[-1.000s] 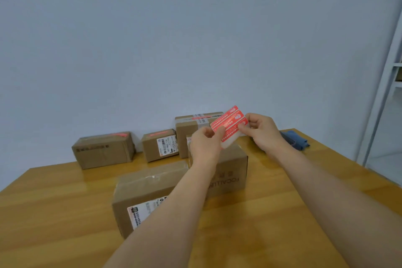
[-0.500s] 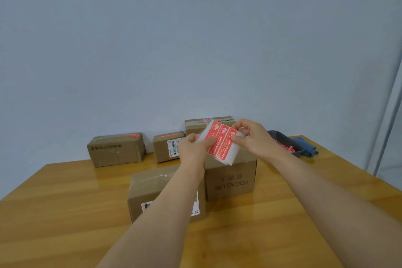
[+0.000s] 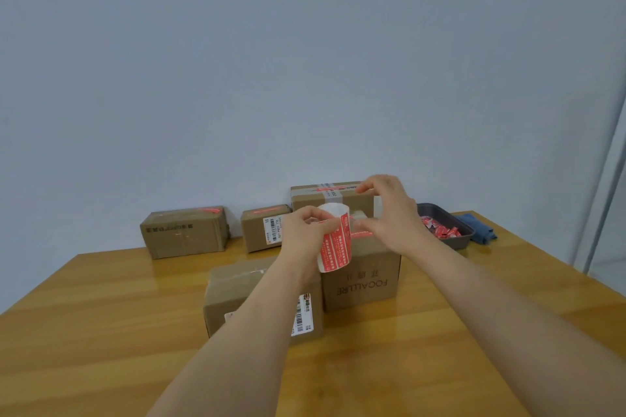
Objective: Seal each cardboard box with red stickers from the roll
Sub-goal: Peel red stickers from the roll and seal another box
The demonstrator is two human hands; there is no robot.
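At frame centre the left hand pinches the sticker roll, hiding part of the box behind; the right hand fingers spread, pinching a blurred red sticker. A tray sits right on the counter.

Glossy varnished wood table, matt brown cardboard boxes, paper sticker roll.

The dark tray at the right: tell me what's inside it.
The dark rectangular metal tray holds a heap of crumpled red and white sticker scraps. The right hand covers its left end, so what lies there cannot be seen.
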